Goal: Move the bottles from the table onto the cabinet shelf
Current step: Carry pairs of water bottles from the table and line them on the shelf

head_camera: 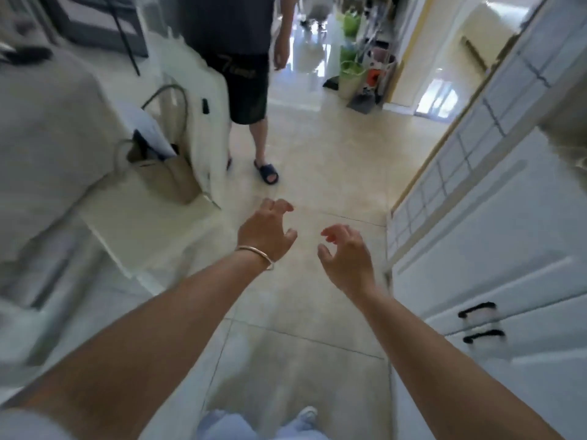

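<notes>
Both hands are empty, fingers curled loosely apart: left hand (265, 231) at 12 o'clock, right hand (347, 255) beside it. White cabinet (482, 249) at 3 o'clock. No bottles visible; shorts lettering (239, 70) unreadable.

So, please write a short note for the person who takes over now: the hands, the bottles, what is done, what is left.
Left hand: open, empty, fingers curled, held over the floor.
Right hand: open, empty, likewise.
Bottles: none in view; the table cannot be made out in the blur.
White cabinet: on the right, its lower doors shut.
Another person stands ahead.
Done: cannot tell.
Left: find the bottles and shelve them.
</notes>
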